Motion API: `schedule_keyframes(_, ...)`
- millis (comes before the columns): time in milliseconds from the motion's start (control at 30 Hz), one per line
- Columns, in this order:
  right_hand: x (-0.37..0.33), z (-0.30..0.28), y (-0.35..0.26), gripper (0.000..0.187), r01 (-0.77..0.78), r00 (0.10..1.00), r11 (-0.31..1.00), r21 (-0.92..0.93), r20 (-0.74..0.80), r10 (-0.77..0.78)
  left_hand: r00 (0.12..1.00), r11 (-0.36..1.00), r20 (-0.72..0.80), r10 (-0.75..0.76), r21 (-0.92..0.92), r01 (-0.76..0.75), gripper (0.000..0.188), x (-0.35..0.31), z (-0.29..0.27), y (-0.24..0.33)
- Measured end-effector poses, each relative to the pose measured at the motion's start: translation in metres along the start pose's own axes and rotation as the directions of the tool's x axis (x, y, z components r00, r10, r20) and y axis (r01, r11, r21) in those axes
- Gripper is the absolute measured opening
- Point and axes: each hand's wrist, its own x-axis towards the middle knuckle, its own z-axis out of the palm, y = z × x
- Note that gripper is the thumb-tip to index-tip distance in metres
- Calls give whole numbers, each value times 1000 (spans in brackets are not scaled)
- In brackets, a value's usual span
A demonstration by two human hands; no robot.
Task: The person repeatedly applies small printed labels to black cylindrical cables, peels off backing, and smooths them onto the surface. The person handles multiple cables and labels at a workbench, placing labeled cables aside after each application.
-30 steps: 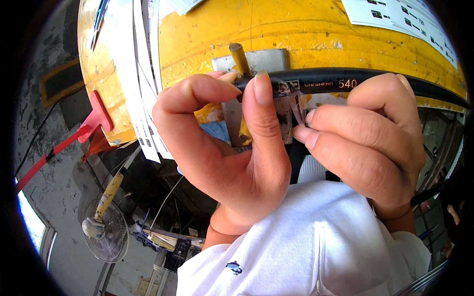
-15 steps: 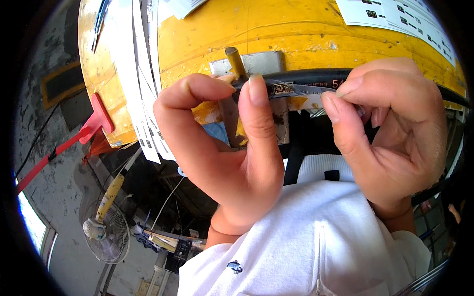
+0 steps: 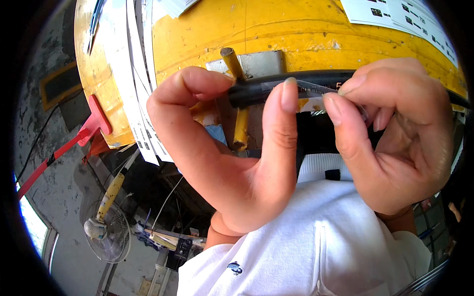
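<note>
A black tube [image 3: 256,91] with printed lettering runs left to right in front of me, its blunt left end beside a yellow rod [image 3: 231,61]. My left hand [image 3: 217,148] is curled about that end. Its forefinger touches the tip while the thumb presses the tube's near side farther right. A thin clear film strip [image 3: 311,85] stretches from near that thumb to my right hand [image 3: 395,128]. There the thumb and forefinger pinch the strip's end, with the other fingers curled. My left hand's other fingers are hidden.
Behind the tube, a metal block [image 3: 266,61] sits on the yellow table [image 3: 197,34]. Long white paper strips [image 3: 118,64] lie at left, and printed sheets [image 3: 395,12] at back right. A red-handled tool [image 3: 96,121] leans by the table edge; a fan [image 3: 106,229] stands lower left.
My left thumb has slid right along the tube, away from its forefinger, uncovering the tube's left end. The free stretch of film between the hands is shorter. My right hand has barely moved.
</note>
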Motion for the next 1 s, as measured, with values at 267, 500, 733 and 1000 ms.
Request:
schedule_keyframes(267,-5,8,-1,32,38,999,999,21,-37,-37,999,1000,29,-16,-26,17,32,-2,-6,-3)
schedule_keyframes(500,0,5,4,31,32,999,999,7,5,-32,999,999,22,38,-34,-37,27,4,-5,-10)
schedule_keyframes(733,0,-1,-4,31,90,988,968,-235,143,-57,949,908,226,221,307,-284,29,9,-20,-5)
schedule_keyframes(1000,-11,-4,-9,39,-42,999,999,22,1,42,908,772,272,318,482,-415,36,14,-28,6)
